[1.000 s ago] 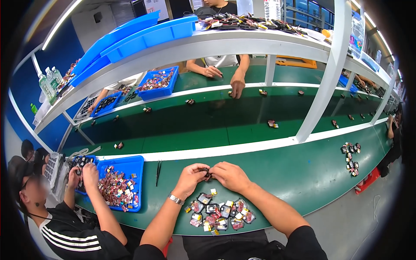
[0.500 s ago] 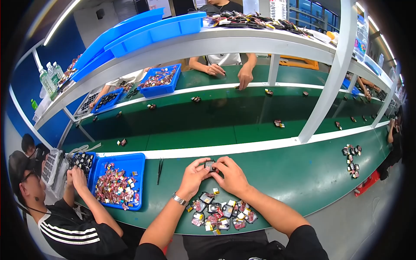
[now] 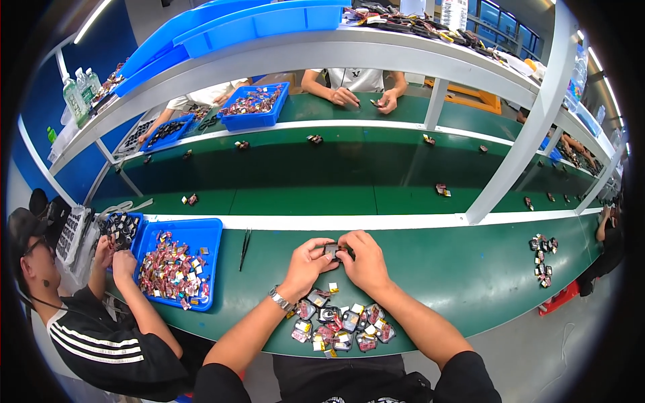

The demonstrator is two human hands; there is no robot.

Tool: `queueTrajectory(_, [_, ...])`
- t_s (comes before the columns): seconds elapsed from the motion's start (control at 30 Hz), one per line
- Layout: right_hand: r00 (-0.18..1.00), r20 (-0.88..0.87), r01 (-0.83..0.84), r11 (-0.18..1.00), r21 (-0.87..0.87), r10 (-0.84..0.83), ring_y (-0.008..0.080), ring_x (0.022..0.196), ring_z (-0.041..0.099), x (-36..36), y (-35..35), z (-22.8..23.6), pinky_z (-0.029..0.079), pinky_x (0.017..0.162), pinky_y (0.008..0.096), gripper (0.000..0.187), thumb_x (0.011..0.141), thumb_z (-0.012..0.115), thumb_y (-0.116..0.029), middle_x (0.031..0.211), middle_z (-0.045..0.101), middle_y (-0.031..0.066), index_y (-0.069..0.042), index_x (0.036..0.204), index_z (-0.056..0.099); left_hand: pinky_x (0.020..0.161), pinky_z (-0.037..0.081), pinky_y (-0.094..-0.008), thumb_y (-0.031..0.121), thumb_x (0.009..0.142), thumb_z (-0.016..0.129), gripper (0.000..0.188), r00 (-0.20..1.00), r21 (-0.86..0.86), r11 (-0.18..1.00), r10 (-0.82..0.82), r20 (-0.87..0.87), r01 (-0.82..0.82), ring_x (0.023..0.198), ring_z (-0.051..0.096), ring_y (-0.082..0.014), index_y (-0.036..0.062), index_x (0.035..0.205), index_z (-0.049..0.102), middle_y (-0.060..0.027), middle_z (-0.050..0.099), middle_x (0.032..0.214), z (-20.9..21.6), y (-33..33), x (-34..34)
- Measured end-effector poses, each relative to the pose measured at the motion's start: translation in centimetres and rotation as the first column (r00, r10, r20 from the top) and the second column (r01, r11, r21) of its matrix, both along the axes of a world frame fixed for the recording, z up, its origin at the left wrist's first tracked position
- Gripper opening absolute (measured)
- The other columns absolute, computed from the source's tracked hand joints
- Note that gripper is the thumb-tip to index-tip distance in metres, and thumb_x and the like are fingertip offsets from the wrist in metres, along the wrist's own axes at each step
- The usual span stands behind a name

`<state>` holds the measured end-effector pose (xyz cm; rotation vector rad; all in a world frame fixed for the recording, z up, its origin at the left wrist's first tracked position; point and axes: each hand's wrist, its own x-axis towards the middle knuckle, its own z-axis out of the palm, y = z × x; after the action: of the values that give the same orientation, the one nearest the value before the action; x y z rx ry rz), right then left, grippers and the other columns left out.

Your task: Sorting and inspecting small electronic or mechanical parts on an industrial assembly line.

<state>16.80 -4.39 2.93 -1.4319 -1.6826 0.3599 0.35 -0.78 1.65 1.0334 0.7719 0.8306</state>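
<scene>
Leftmost, at the near left corner of the green counter (image 3: pixel 437 269): a co-worker's two hands (image 3: pixel 113 254) over a small tray of dark parts (image 3: pixel 121 227). Just right of that, a blue bin (image 3: pixel 205 232) heaped with small pink and silver parts, hard against the near edge. Beside the bin's right wall, black tweezers (image 3: pixel 244 247), lying roughly straight toward the white strip at the counter's far edge.

Toward the middle, left hand (image 3: pixel 308 263) with a watch on the wrist, fingers curled closed and pinching the left side of a small dark part (image 3: pixel 331 250). Touching it, right hand (image 3: pixel 363 260), fingers likewise closed on the right side of the same part. Held just above the counter, about midway between the near edge and the white strip. Whether it rests on the surface: cannot tell.

Below the hands, between both forearms and close to the near edge, a loose pile of small parts (image 3: pixel 339 322) in pink, silver and yellow.

Further right, near the counter's right end, a smaller cluster of dark parts (image 3: pixel 543 252), well apart from the hands.
</scene>
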Motion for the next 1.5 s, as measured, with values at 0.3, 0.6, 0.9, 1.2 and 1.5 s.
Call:
queueTrajectory(0.3, [0.863, 0.349, -0.423, 0.901, 0.100, 0.366, 0.0263, 0.099, 0.058, 3.8, 0.2, 1.6, 0.050, 0.086, 0.0373, 0.025, 0.075, 0.070, -0.005, 0.112, 0.056, 0.0058, -0.012, 0.099, 0.067, 0.092, 0.056, -0.0331, -0.006, 0.095, 0.046, 0.036, 0.997, -0.049, 0.998, -0.040, 0.059, 0.043, 0.105, 0.063, -0.0200, 0.0002, 0.130, 0.046, -0.0134, 0.062, 0.114, 0.4, 0.3, -0.1])
queueTrajectory(0.6, [0.844, 0.380, -0.438, 0.895, 0.084, 0.378, 0.0255, 0.105, 0.056, 4.0, 0.9, 1.0, 0.048, 0.089, 0.0373, 0.022, 0.075, 0.070, -0.007, 0.114, 0.057, 0.0033, -0.013, 0.095, 0.067, 0.095, 0.053, -0.0339, -0.003, 0.096, 0.046, 0.033, 0.991, -0.060, 0.992, -0.106, 0.083, 0.111, 0.107, 0.062, -0.0195, 0.0005, 0.129, 0.047, -0.0137, 0.062, 0.116, 0.1, 0.8, -0.6])
queueTrajectory(0.9, [0.847, 0.277, -0.486, 0.872, 0.058, 0.453, 0.0255, 0.112, 0.053, 3.8, 0.9, 1.5, 0.044, 0.096, 0.0378, 0.011, 0.077, 0.069, -0.010, 0.116, 0.057, 0.0044, -0.012, 0.088, 0.068, 0.095, 0.050, -0.0283, -0.002, 0.095, 0.050, 0.031, 0.989, -0.022, 0.989, -0.142, 0.047, 0.143, 0.105, 0.062, -0.0171, -0.0003, 0.126, 0.049, -0.0123, 0.064, 0.113, 0.3, 1.2, -1.2])
queueTrajectory(1.2, [0.954, -0.066, -0.290, 0.956, 0.046, 0.292, 0.0261, 0.111, 0.054, 2.2, 0.2, 0.1, 0.045, 0.094, 0.0372, 0.011, 0.080, 0.071, -0.009, 0.112, 0.059, 0.0064, -0.009, 0.090, 0.067, 0.100, 0.049, -0.0362, -0.002, 0.093, 0.055, 0.036, 0.959, -0.038, 0.976, -0.205, 0.197, 0.216, 0.113, 0.059, -0.0201, 0.0032, 0.127, 0.044, -0.0120, 0.058, 0.120, -0.8, 0.7, -0.7])
queueTrajectory(1.5, [0.959, 0.000, -0.284, 0.958, 0.036, 0.284, 0.0265, 0.112, 0.055, 2.6, 0.1, -0.1, 0.045, 0.095, 0.0371, 0.010, 0.080, 0.072, -0.012, 0.116, 0.060, 0.0057, -0.009, 0.089, 0.070, 0.097, 0.051, -0.0349, -0.004, 0.095, 0.048, 0.032, 0.972, 0.027, 0.986, -0.164, 0.169, 0.162, 0.110, 0.060, -0.0194, 0.0024, 0.126, 0.045, -0.0120, 0.060, 0.117, -0.1, 0.5, -0.4])
